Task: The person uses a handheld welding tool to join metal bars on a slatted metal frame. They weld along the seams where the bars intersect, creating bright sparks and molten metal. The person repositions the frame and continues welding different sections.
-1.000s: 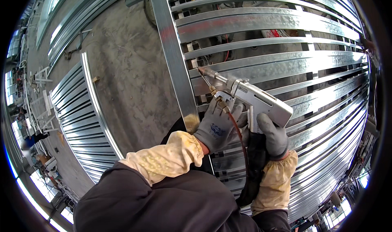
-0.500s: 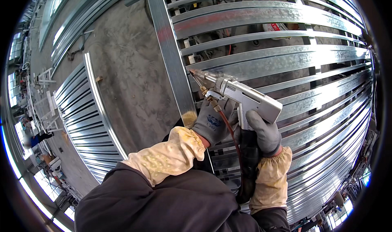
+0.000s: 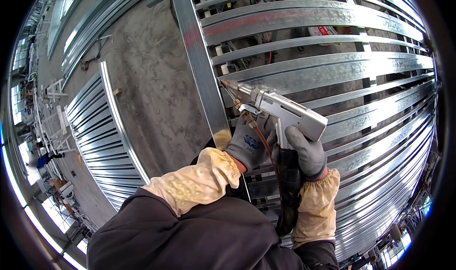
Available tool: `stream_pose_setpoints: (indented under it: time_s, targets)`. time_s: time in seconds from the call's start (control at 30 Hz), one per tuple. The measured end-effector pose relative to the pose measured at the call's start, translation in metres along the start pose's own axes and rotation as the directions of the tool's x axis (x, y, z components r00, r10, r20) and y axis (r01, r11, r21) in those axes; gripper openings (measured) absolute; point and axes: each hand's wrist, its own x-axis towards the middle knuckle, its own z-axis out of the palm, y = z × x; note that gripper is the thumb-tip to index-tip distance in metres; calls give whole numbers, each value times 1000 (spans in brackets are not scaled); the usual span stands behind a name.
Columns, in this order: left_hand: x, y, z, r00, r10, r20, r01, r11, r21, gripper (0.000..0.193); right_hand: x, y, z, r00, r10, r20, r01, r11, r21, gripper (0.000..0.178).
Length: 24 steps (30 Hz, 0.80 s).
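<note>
While my right hand (image 3: 306,151) stays clamped on the welding gun (image 3: 285,115) handle and my left hand (image 3: 251,144) cups its neck, the nozzle tip touches the upright steel post (image 3: 202,75) at eleven o'clock; I should hold it steady on the seam. Since earlier, the tip has crept up along the post.

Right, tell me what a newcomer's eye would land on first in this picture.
First, the silver gun-shaped tool in the middle, its tip against the long steel beam that runs up the picture. Both gloved hands are on it: the left hand under its front, the right hand round its grip. Behind lies a rack of shiny steel rails, filling the right side.
</note>
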Motion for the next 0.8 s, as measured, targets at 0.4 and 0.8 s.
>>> stream_pose_setpoints:
  time_s: [0.4,0.8]
  targets:
    - [5,7,-19,955,-83,285,84,996,8,57,5,-3,-1,999,42,5,-42,998,-54,38]
    - [4,5,-13,950,-82,301,95,995,-29,57,2,-10,3,996,92,-14,-92,995,-34,20]
